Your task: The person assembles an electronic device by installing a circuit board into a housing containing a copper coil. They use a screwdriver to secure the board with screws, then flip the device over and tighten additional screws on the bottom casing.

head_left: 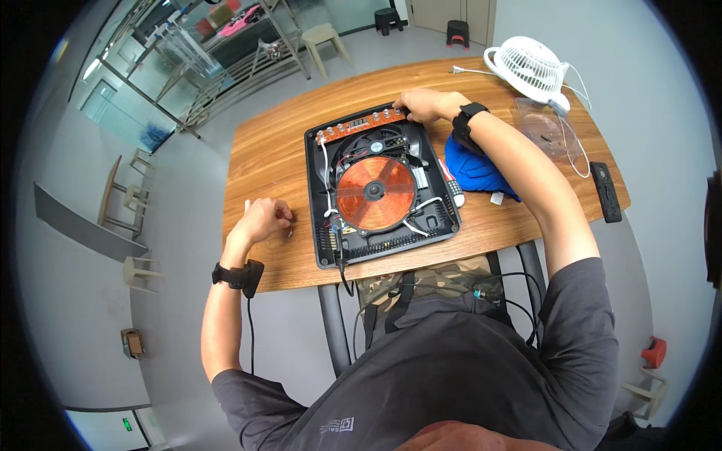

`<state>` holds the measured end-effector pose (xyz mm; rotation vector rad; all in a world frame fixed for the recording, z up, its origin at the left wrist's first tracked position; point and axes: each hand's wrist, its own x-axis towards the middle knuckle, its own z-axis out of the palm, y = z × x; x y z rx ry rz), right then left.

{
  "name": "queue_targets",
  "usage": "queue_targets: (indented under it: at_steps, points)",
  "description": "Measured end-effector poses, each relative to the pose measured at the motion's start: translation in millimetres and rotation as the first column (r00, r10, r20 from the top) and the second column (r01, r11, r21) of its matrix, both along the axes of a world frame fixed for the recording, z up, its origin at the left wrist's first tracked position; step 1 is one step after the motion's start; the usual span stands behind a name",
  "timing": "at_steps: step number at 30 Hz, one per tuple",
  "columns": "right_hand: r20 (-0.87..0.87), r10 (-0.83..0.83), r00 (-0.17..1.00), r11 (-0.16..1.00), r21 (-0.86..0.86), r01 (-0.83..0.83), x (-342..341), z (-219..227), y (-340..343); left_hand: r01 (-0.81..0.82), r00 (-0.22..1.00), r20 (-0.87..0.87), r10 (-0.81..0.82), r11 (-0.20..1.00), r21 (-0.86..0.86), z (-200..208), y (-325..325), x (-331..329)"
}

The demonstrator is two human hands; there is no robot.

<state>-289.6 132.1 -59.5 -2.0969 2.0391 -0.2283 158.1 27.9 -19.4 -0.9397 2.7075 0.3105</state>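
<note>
An opened induction cooker (444,225) with a black housing lies on the wooden table in front of me. A round copper coil (361,197) fills its middle, and an orange control board (340,134) with several round buttons runs along its far edge. My right hand (425,105) is at the far right corner, fingers closed at the board's end; what they pinch is hidden. Left of the cooker, my left hand (263,219) rests on the table with fingers curled. A tiny piece (290,234) lies by its fingertips. Whether that hand grips anything is hidden.
Under my right forearm lies a blue cloth (474,169), beside a white-and-red handheld item (454,189). A white fan (526,68) with its cord, a clear plastic bag (543,128) and a black bar-shaped object (605,192) are on the right. A black cord (344,274) hangs off the near edge.
</note>
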Motion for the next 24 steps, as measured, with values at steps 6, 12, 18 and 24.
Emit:
queue_targets:
  at_steps: [6, 12, 18, 24]
  points:
    - [-0.025, -0.027, 0.999, 0.996, -0.081, 0.025, -6.2, -14.9, 0.1, 0.004, 1.0, -0.011, -0.004, 1.0, -0.006, -0.4, -0.6, -4.2]
    - [-0.067, -0.025, 0.997, 1.0, 0.01, 0.025, 5.1, -1.7, 2.6, -0.021, 0.999, -0.026, 0.021, 1.0, -0.007, -3.7, -2.6, 9.2]
    - [0.014, -0.006, 1.0, 0.995, 0.097, 0.005, 0.6, 3.5, -2.6, -0.005, 0.998, -0.062, 0.002, 0.999, -0.042, -1.1, -1.2, 11.4]
    - [-0.024, -0.041, 0.999, 0.999, 0.009, 0.041, 1.7, 2.0, 0.5, -0.019, 0.995, -0.104, 0.012, 0.997, -0.069, 0.1, -1.6, 5.5]
